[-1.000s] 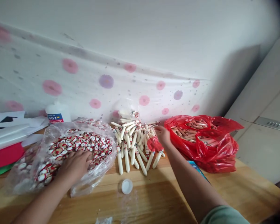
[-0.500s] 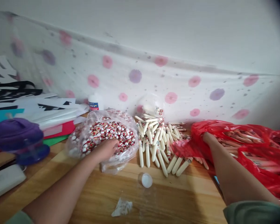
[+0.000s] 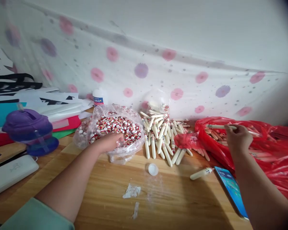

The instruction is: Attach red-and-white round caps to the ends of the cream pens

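Observation:
My left hand (image 3: pixel 109 142) reaches into a clear plastic bag (image 3: pixel 121 158) of small red, white and brown beads (image 3: pixel 110 124). Its fingers are curled down at the beads; what they pinch, if anything, is hidden. My right hand (image 3: pixel 238 138) is raised over a red plastic bag (image 3: pixel 205 123), closed round a pale cream pen (image 3: pixel 216 126) that points left. Beige-pink pens (image 3: pixel 218 136) show inside the red bag. Between the bags lies a heap of cream multicolour pens (image 3: pixel 160 131). A single cream pen (image 3: pixel 201 173) lies apart on the table, nearer to me.
A phone (image 3: pixel 230 188) lies under my right forearm. Nearby are a white cap (image 3: pixel 153 169) and plastic scraps (image 3: pixel 132 191). A white bottle (image 3: pixel 98 97) stands behind the beads. At left are a purple cup (image 3: pixel 30 131), a white case (image 3: pixel 13 174) and stacked sheets (image 3: pixel 60 108).
My right hand has come up out of the red bag with a cream pen. One pen now lies alone by the phone. My left hand stays at the beads.

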`<state>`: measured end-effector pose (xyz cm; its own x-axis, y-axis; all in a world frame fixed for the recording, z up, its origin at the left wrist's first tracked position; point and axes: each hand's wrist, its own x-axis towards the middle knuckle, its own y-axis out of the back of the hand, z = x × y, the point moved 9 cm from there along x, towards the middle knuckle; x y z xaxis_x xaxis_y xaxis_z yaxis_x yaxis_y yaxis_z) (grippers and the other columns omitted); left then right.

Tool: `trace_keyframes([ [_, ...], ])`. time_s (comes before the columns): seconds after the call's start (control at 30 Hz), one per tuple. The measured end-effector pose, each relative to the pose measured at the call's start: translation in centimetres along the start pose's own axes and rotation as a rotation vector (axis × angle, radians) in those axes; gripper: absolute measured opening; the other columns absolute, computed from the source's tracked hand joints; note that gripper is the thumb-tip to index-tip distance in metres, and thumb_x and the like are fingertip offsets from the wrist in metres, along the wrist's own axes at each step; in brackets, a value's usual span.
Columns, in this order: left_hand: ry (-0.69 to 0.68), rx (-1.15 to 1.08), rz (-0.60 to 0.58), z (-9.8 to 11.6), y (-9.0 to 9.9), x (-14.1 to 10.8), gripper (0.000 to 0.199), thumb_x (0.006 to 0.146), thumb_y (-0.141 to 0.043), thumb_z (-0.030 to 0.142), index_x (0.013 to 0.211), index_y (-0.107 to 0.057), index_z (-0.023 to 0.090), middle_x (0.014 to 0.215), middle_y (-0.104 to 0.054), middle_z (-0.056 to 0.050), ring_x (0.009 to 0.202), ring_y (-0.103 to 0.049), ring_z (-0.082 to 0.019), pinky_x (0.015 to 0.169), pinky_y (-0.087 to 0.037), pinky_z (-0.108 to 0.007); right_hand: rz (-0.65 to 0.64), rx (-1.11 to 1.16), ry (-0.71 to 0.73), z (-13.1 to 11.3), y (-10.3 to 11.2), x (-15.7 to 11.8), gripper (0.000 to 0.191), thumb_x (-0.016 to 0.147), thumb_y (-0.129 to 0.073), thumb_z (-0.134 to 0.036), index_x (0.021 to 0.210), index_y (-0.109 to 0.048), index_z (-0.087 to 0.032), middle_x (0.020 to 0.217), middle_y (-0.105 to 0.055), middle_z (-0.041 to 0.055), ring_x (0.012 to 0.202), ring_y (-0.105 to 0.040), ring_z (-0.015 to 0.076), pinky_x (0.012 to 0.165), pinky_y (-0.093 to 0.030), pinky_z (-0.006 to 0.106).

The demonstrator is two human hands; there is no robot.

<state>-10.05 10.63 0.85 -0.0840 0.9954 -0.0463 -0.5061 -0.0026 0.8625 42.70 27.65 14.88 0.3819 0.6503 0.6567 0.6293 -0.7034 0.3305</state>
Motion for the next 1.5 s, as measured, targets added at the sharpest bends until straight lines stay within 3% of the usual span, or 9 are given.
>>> trace_keyframes([
  [0.03,-0.004,0.011,0.004,-0.1,-0.1,0.2,0.023,0.068,-0.049,0.014,0.085,-0.063,0.021,0.089,-0.069,-0.002,0.082,-0.06,-0.017,0.072,-0.043,-0.024,-0.002,0.116,0.002,-1.0,0.8,-1.4,0.009,0.07,-0.072,-0.023,0.068,-0.065,-0.017,0.056,-0.056,0.0073,0.049,-0.046,0.0109,0.055,-0.033,0.036],
  [0.17,-0.016,0.054,0.016,-0.2,-0.2,0.9,0.022,0.067,-0.051,0.017,0.086,-0.061,0.02,0.091,-0.067,-0.003,0.083,-0.06,-0.019,0.069,-0.042,-0.025,-0.478,0.632,-0.019,-7.8,-2.1,-10.7,0.016,0.072,-0.07,-0.034,0.074,-0.065,-0.019,0.049,-0.05,-0.0016,0.043,-0.042,0.0093,0.044,-0.031,0.027],
  [0.23,-0.007,0.065,0.01,-0.1,0.0,0.9,0.024,0.067,-0.051,0.019,0.089,-0.061,0.019,0.09,-0.067,-0.003,0.08,-0.06,-0.018,0.067,-0.041,-0.024,-0.747,0.582,0.065,-11.6,-4.7,-16.3,0.017,0.069,-0.073,-0.033,0.072,-0.066,-0.018,0.05,-0.052,-0.0021,0.044,-0.042,0.0091,0.042,-0.03,0.023],
  [0.37,0.017,0.117,-0.023,0.4,0.1,0.5,0.023,0.068,-0.05,0.022,0.086,-0.064,0.021,0.079,-0.067,0.0,0.07,-0.058,-0.016,0.06,-0.036,-0.023,-1.01,0.514,0.185,-15.7,-8.1,-23.3,0.015,0.069,-0.07,-0.029,0.066,-0.063,-0.016,0.049,-0.05,-0.0035,0.043,-0.037,0.0066,0.04,-0.026,0.019],
  [0.83,0.055,0.049,0.058,-0.2,1.8,0.5,0.02,0.07,-0.05,0.017,0.085,-0.063,0.017,0.078,-0.068,-0.001,0.072,-0.058,-0.016,0.061,-0.037,-0.022,-1.098,0.421,0.37,-14.1,-10.3,-26.7,0.028,0.08,-0.063,-0.036,0.061,-0.059,-0.015,0.051,-0.047,-0.0035,0.048,-0.036,0.0072,0.045,-0.03,0.019],
  [1.07,0.127,-0.103,0.406,1.3,5.6,-1.4,0.034,0.085,-0.045,0.04,0.1,-0.061,0.014,0.067,-0.058,0.004,0.06,-0.047,-0.009,0.056,-0.03,-0.017,-1.025,0.647,-0.048,-11.9,-10.8,-25.4,0.031,0.076,-0.066,-0.042,0.062,-0.058,-0.015,0.051,-0.052,-0.0021,0.045,-0.043,0.0081,0.043,-0.033,0.021],
  [1.23,0.053,-0.795,0.249,4.5,1.1,-1.2,0.028,0.071,-0.064,0.037,0.087,-0.061,0.014,0.063,-0.059,0.003,0.056,-0.051,-0.01,0.056,-0.042,-0.021,-0.941,0.909,-0.424,-10.2,-11.6,-25.8,0.034,0.072,-0.07,-0.041,0.057,-0.052,-0.016,0.043,-0.049,-0.0041,0.035,-0.038,0.0058,0.035,-0.026,0.018],
  [1.37,-0.077,-0.867,0.043,8.6,-2.4,-1.7,0.027,0.067,-0.071,0.03,0.089,-0.064,0.015,0.072,-0.063,0.001,0.063,-0.056,-0.009,0.06,-0.045,-0.021,-0.908,1.115,-0.635,-10.3,-12.0,-26.4,0.033,0.071,-0.068,-0.043,0.059,-0.053,-0.016,0.038,-0.048,-0.0042,0.031,-0.038,0.0066,0.031,-0.024,0.018],
  [1.5,-0.061,-0.965,-0.006,9.8,-4.2,-2.2,0.031,0.068,-0.071,0.034,0.091,-0.06,0.016,0.081,-0.066,-0.001,0.074,-0.066,-0.015,0.063,-0.05,-0.025,-0.879,1.243,-0.749,-10.9,-11.8,-26.6,0.032,0.069,-0.07,-0.044,0.063,-0.055,-0.017,0.039,-0.05,-0.0046,0.031,-0.04,0.0066,0.032,-0.028,0.017],
])
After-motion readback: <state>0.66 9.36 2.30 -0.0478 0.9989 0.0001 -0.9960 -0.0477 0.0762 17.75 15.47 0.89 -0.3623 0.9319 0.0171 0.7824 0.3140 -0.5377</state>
